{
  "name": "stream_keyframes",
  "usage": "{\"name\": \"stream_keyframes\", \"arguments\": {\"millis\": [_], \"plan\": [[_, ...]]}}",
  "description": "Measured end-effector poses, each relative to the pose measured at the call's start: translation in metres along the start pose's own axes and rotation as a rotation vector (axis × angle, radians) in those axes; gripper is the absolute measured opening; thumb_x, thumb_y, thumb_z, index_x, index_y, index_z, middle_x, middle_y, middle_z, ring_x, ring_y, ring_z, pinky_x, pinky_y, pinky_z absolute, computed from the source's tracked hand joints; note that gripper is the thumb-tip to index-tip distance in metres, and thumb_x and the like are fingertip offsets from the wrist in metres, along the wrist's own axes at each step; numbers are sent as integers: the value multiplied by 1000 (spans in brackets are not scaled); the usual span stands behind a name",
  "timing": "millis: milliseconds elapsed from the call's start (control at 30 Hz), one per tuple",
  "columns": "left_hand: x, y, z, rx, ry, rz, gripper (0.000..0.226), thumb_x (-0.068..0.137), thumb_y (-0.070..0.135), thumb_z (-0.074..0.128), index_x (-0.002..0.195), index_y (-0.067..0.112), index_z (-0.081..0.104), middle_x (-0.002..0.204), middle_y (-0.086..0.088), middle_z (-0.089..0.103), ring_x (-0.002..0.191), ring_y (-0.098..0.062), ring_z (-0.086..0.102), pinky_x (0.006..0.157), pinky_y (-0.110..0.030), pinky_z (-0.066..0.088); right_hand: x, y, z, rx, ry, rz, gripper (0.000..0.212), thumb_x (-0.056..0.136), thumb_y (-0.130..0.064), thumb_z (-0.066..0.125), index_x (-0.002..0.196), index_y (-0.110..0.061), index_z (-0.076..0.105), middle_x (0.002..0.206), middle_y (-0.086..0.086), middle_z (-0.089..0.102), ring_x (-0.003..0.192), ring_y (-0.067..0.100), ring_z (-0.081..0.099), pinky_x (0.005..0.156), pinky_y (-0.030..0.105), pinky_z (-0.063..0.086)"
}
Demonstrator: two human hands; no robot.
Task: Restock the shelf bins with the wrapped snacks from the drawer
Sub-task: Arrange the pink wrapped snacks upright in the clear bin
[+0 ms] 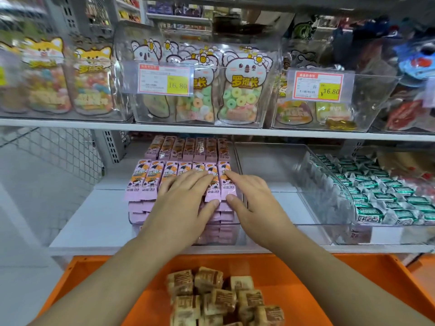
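Head camera looks down at a white shelf (98, 222), and I see both hands lying on the front row of pink wrapped snack bars (150, 180) in the centre of the frame. My left hand (186, 203) rests flat on the stack, fingers straight and spread, thumb lying along the near edge of the wrappers. My right hand (254, 198) sits just beside it, fingers extended over the rightmost bar, thumb pressing the near end of that wrapper; neither hand is curled round anything. The bars are stacked several layers deep in a clear bin (237, 236), with a second row of the same bars (188, 149) standing behind.

Right of centre is an empty-looking clear bin (266, 161), and at the right edge another one holds green-and-silver wrapped candies (381, 198). On the upper shelf, clear bins hold koala-printed bags of ring gummies (242, 90) behind a price tag reading 16.80 (164, 81), with fox-printed candy bags (91, 83) at the upper left.

At the bottom of the frame, the orange drawer (353, 288) holds a loose pile of brown wrapped snacks (219, 300) between my forearms.
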State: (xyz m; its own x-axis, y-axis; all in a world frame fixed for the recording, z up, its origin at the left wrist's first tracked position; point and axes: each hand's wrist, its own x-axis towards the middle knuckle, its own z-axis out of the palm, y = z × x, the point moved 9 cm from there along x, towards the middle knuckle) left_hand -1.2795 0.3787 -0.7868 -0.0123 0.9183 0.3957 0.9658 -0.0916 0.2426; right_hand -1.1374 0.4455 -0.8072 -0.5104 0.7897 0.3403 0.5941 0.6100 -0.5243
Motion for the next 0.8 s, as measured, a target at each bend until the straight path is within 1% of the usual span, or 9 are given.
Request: {"name": "stream_keyframes", "arguments": {"millis": [100,167,233,333,467,600,700,800], "plan": [[-1,0,0,5,9,6,58,106,55,41,159,32,35,165,17,31,154,-5,19,125,-34,6,-1,-2,0,5,15,5,52,108,-33,53,158,-32,41,147,-12,52,141,6,32,119,30,31],[-2,-1,1,10,7,9,58,107,56,35,160,32,35,167,16,29,155,-6,17,124,-34,4,-2,-3,0,-11,8,-3,52,108,-35,52,159,-33,40,149,-14,51,143,6,30,121,31,29],[-3,-2,3,11,-4,8,62,104,58,30,160,33,33,168,16,27,157,-7,14,123,-33,1,-2,-4,-1,-18,-4,-8,54,108,-37,51,160,-35,37,153,-15,47,145,6,26,122,31,26],[-4,-3,2,6,-7,7,60,106,57,34,162,35,28,169,17,23,157,-6,8,123,-32,-2,-4,-4,1,-26,-34,-11,59,107,-40,51,162,-37,29,157,-14,42,147,8,23,124,35,25],[-6,-1,-3,-11,-10,4,65,101,59,27,162,36,28,168,18,24,157,-6,9,122,-29,-4,-7,-5,2,-12,-63,-1,64,107,-44,49,164,-39,23,161,-14,36,151,7,18,126,38,23],[-11,0,-7,-32,-10,6,64,101,57,27,161,37,29,168,18,25,157,-5,11,122,-27,-5,-11,-9,-6,-7,-47,-16,64,106,-41,52,164,-37,25,158,-16,39,149,6,21,126,34,23],[-18,4,-11,-61,-5,7,62,102,56,29,161,38,29,169,19,23,157,-3,9,121,-25,-6,-17,-9,-14,12,-38,-1,65,106,-39,54,164,-40,24,159,-16,37,150,4,18,126,29,18],[-31,9,-18,-76,-1,10,56,108,52,36,162,39,27,169,22,20,156,0,6,121,-25,-5,-27,-14,-23,15,-35,-13,64,106,-40,54,163,-41,25,159,-18,38,150,4,21,126,33,22]]}}
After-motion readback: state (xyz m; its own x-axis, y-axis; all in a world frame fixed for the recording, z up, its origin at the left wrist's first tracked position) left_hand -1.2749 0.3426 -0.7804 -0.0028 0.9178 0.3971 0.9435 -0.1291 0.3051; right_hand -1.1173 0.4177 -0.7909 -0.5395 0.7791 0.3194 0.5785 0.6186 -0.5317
